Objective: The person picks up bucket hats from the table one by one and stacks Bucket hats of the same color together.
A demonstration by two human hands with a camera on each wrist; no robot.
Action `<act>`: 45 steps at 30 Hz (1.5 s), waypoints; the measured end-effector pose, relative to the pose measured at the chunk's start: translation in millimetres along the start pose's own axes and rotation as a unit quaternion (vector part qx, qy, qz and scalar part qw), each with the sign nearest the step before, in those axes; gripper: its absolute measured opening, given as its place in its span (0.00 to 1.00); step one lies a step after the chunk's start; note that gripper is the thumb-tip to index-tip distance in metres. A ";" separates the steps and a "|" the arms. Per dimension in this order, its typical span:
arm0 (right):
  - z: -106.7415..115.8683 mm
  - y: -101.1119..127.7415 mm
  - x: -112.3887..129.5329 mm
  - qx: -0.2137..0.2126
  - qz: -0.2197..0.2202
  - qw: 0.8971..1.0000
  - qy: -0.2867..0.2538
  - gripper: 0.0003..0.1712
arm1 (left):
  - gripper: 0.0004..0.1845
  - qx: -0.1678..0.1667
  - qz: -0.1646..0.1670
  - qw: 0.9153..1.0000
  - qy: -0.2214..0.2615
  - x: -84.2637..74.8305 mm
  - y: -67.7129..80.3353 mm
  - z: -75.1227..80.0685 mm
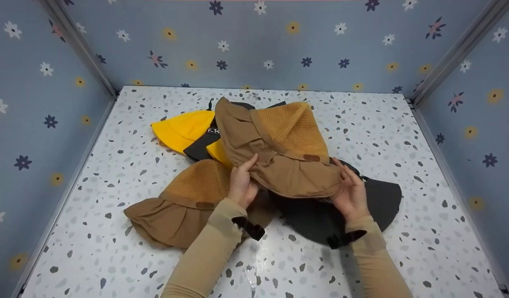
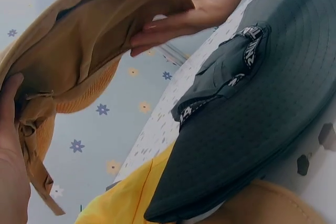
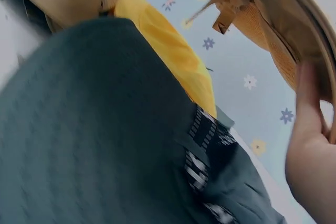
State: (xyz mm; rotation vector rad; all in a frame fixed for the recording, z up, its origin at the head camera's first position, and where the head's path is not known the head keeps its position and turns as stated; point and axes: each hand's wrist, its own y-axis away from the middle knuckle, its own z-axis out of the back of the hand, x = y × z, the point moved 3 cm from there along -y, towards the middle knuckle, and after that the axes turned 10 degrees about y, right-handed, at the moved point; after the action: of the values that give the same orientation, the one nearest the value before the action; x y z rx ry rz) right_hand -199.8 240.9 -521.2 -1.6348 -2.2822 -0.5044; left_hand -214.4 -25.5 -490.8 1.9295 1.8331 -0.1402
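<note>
A brown bucket hat (image 1: 279,153) with a knit crown is held up over a pile of hats. My left hand (image 1: 243,180) grips its brim on the left, thumb on top. My right hand (image 1: 349,188) pinches the brim's right end. In the left wrist view the brown hat (image 2: 79,40) hangs between my left hand (image 2: 10,156) and the right hand's fingers (image 2: 173,22). Under it lies a dark grey hat (image 1: 345,215), also seen as the dark hat (image 2: 252,119) and in the right wrist view (image 3: 105,129). The right hand (image 3: 310,145) holds the brown hat (image 3: 283,24) from below.
A second brown hat (image 1: 180,207) lies at the front left under my left forearm. A yellow hat (image 1: 182,130) and a black hat (image 1: 202,145) lie behind it. The speckled white tabletop (image 1: 424,174) is walled on three sides by blue flowered panels (image 1: 279,45).
</note>
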 end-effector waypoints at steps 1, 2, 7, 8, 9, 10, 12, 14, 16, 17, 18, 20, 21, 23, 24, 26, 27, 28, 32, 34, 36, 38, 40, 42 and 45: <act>0.1 -0.8 -2.2 -0.014 0.009 1.000 -0.022 0.22 | 0.15 0.001 -0.003 1.000 0.006 0.6 0.3 -0.5; 0.2 -1.5 -4.3 -0.027 0.019 0.999 -0.044 0.23 | 0.16 0.003 -0.004 1.000 0.012 1.3 0.6 -1.0; -2.0 -5.8 -15.9 -0.102 0.042 0.987 -0.120 0.24 | 0.16 0.007 -0.009 0.999 0.041 3.6 1.8 -2.3; -3.1 -6.8 -18.5 -0.116 0.043 0.985 -0.123 0.24 | 0.16 0.007 -0.009 0.999 0.044 4.1 2.0 -2.3; -4.9 -7.8 -21.2 -0.126 0.042 0.983 -0.126 0.25 | 0.15 0.005 -0.010 0.999 0.045 4.7 2.1 -2.1; -6.9 -8.9 -24.1 -0.130 0.041 0.982 -0.129 0.25 | 0.15 0.003 -0.011 0.999 0.044 5.4 2.4 -1.8; -11.3 -11.2 -29.8 -0.139 0.039 0.981 -0.128 0.24 | 0.15 0.001 -0.012 0.999 0.044 7.0 2.7 -1.6; -16.0 -14.1 -35.0 -0.139 0.046 0.982 -0.121 0.22 | 0.15 -0.001 -0.014 0.999 0.043 9.0 3.0 -1.8; -20.9 -16.4 -40.0 -0.136 0.049 0.983 -0.117 0.17 | 0.15 -0.003 -0.015 0.999 0.044 11.1 3.7 -2.1; -23.1 -17.2 -42.4 -0.140 0.050 0.982 -0.115 0.15 | 0.16 -0.002 -0.014 0.999 0.046 12.1 4.0 -2.2; -25.3 -17.6 -44.6 -0.141 0.049 0.982 -0.113 0.13 | 0.16 -0.002 -0.011 0.999 0.045 13.2 4.4 -2.3; -29.9 -17.5 -47.8 -0.145 0.046 0.983 -0.102 0.12 | 0.16 0.000 -0.005 0.999 0.045 14.7 5.0 -2.0; -31.8 -17.0 -48.8 -0.146 0.044 0.984 -0.096 0.13 | 0.17 0.001 -0.002 0.999 0.044 15.2 5.0 -1.5; -35.3 -15.9 -49.1 -0.148 0.046 0.984 -0.085 0.17 | 0.17 0.003 0.005 0.999 0.043 15.1 4.9 -0.4; -36.6 -15.3 -48.4 -0.142 0.049 0.985 -0.079 0.19 | 0.17 0.003 0.008 0.999 0.043 14.7 4.7 0.3; -38.7 -14.8 -46.6 -0.131 0.056 0.987 -0.070 0.24 | 0.16 0.004 0.012 0.999 0.043 13.2 4.3 1.7; -39.3 -14.9 -45.6 -0.124 0.060 0.988 -0.070 0.27 | 0.16 0.004 0.015 0.999 0.044 12.3 4.3 2.4; -39.8 -14.9 -44.6 -0.116 0.063 0.989 -0.068 0.31 | 0.16 0.004 0.018 0.999 0.045 11.4 4.2 3.1; -41.1 -14.9 -41.7 -0.090 0.062 0.992 -0.065 0.45 | 0.16 0.010 0.035 0.998 0.046 8.6 4.1 4.8; -41.6 -14.3 -40.0 -0.085 0.057 0.993 -0.061 0.47 | 0.17 0.014 0.046 0.998 0.047 7.2 3.9 5.2; -41.3 -13.5 -37.5 -0.087 0.049 0.993 -0.058 0.46 | 0.18 0.019 0.059 0.997 0.045 5.4 3.5 5.5; -40.9 -12.7 -34.4 -0.087 0.045 0.994 -0.057 0.46 | 0.18 0.022 0.069 0.996 0.045 3.1 3.1 6.2; -40.6 -12.1 -30.6 -0.079 0.047 0.994 -0.062 0.47 | 0.19 0.025 0.076 0.996 0.046 0.6 2.7 7.1; -40.0 -11.3 -27.0 -0.070 0.045 0.994 -0.070 0.48 | 0.20 0.036 0.080 0.995 0.046 -2.0 2.5 7.6; -37.6 -9.9 -21.6 -0.071 0.045 0.994 -0.065 0.46 | 0.24 0.061 0.086 0.993 0.043 -5.4 2.5 8.3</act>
State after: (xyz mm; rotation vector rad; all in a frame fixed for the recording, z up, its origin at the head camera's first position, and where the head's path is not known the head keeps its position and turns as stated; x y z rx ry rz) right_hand -201.2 203.0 -497.8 -1.8795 -2.2983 -0.5649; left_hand -210.5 -33.8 -495.4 2.2011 1.7371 -0.1161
